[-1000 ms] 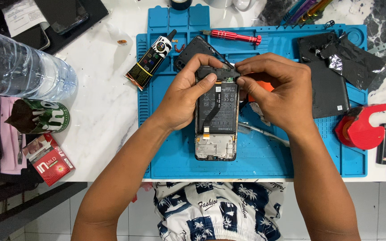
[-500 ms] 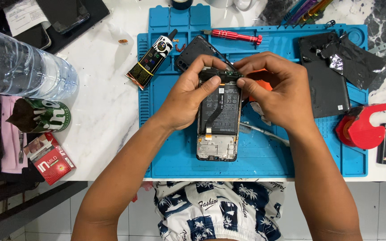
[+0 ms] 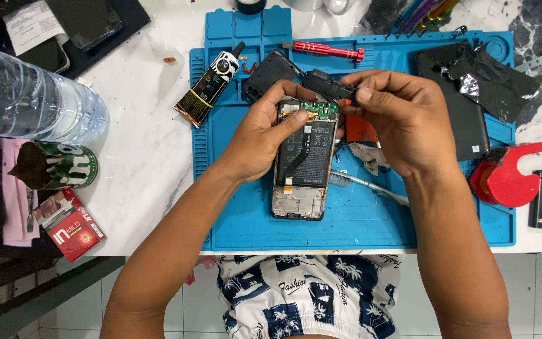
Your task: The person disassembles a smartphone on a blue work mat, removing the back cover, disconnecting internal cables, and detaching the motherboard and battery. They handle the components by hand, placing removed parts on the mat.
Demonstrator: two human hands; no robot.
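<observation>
An opened phone, its back cover off and its black battery and green board exposed, is laid upright in the middle of the blue repair mat, nearer the mat's front edge than its rear. It is steadied by the left hand, whose fingers are pressed on the upper left part of the battery. A small black cover piece is pinched between thumb and fingers of the right hand, just above the phone's top end, over the board.

The cover piece is judged light, thin and stiff, easily snapped or dropped; it is best taken by its edges. The phone is judged flat, rigid and fragile where the board and ribbon cable are bare, so it is best held by its frame.

One red screwdriver is seen along the mat's rear edge, one black camera-surround piece beside it, one glue tube across the mat's left edge, one black back cover at the rear right corner, and one red tape dispenser at the right edge. One plastic bottle, one green can and one red packet are set on the table to the left.
</observation>
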